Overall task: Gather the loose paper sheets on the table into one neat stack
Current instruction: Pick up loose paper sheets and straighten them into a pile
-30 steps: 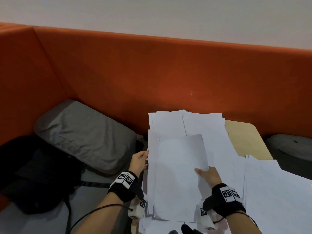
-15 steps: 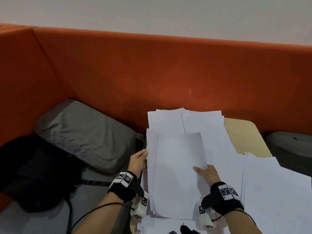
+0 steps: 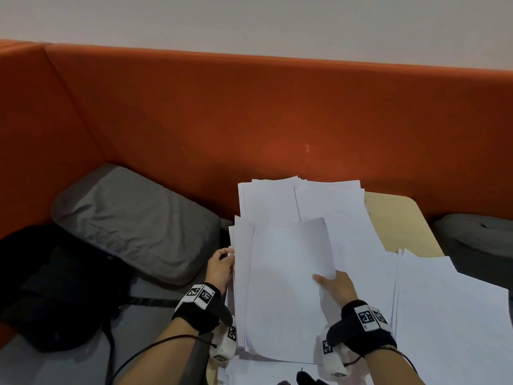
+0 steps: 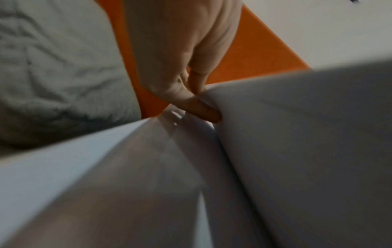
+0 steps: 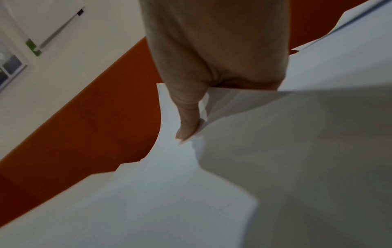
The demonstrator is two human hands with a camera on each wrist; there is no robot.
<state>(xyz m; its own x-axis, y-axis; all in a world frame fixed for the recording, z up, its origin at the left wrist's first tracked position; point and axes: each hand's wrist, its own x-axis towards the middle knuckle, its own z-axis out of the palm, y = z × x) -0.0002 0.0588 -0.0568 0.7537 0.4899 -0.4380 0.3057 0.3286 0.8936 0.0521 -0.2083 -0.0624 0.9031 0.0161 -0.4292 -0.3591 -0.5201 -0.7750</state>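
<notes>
I hold a bundle of white sheets (image 3: pixel 286 287) between both hands, lifted a little over the table (image 3: pixel 402 223). My left hand (image 3: pixel 222 262) grips its left edge; in the left wrist view the thumb (image 4: pixel 203 109) presses into the paper (image 4: pixel 297 134). My right hand (image 3: pixel 336 287) pinches the right edge, thumb (image 5: pixel 188 117) on top of the sheets (image 5: pixel 275 134), the fingers hidden beneath them. More loose sheets (image 3: pixel 305 198) lie fanned out behind the bundle. Another spread pile (image 3: pixel 449 315) covers the table's right side.
An orange sofa back (image 3: pixel 249 120) walls in the far side and the left. A grey cushion (image 3: pixel 133 226) and a black bag (image 3: pixel 50 287) lie left of the table. A second grey cushion (image 3: pixel 477 237) sits at the right.
Both hands and the bundle have drifted very slightly to the left. The grips are the same.
</notes>
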